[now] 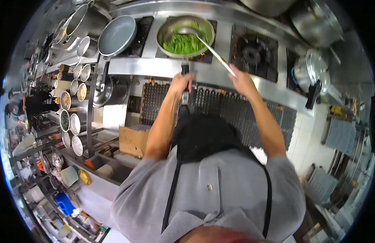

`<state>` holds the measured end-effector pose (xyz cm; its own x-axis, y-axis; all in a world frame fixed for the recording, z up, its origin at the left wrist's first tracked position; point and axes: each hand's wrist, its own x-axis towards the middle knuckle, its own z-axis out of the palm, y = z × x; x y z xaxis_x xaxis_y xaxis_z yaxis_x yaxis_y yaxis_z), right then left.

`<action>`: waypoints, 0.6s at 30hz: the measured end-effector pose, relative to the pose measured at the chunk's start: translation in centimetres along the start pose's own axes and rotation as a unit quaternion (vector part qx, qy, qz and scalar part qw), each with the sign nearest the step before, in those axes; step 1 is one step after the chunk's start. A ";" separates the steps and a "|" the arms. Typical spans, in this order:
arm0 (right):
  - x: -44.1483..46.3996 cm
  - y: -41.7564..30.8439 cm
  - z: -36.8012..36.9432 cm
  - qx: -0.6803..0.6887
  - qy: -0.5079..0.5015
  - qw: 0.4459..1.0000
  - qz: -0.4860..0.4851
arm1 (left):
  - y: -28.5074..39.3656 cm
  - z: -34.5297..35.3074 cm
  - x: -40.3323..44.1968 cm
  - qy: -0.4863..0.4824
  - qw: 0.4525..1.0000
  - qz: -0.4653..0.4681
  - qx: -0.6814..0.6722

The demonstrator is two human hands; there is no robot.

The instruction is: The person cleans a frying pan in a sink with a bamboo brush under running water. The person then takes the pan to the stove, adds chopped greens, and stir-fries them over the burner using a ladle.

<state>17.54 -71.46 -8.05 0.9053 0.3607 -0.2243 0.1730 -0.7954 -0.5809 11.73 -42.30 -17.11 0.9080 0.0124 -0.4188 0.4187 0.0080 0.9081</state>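
Note:
My left hand [179, 84] is closed around the dark handle of a frying pan [165, 29], which sits on a stove burner. Chopped green vegetables [186, 43], long and thin like green beans, lie in the pan, mostly toward its near side. In my right hand [243, 84] is the end of a long metal ladle [215, 53]. Its shaft slants up and left over the pan's rim, and its bowl rests among the vegetables near the far side. Small orange glows show beside the pan.
Left of the pan, a grey-blue frying pan [117, 35] stands on the stove. A bare burner [252, 53] lies to the right, with a pressure cooker [311, 72] beyond. Small metal containers of ingredients [66, 100] line a rack at left. Two people stand far left.

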 end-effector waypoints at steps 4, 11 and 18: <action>-1.3 7.6 -1.1 0.028 0.037 0.986 -0.158 | 4.6 2.2 -10.0 0.051 0.992 -0.118 0.003; -0.5 3.6 -2.5 0.046 -0.064 0.997 -0.026 | 2.0 0.7 -6.9 0.065 0.992 -0.026 0.101; 1.2 -0.6 -2.4 0.049 -0.070 0.996 -0.009 | 1.2 -1.8 -10.1 0.004 0.994 -0.069 0.079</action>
<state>19.42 -71.74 -6.15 0.8379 0.4446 -0.3167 0.1434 -0.7390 -0.6583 3.00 -40.62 -11.81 0.8423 0.0304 -0.5381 0.5363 -0.1472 0.8311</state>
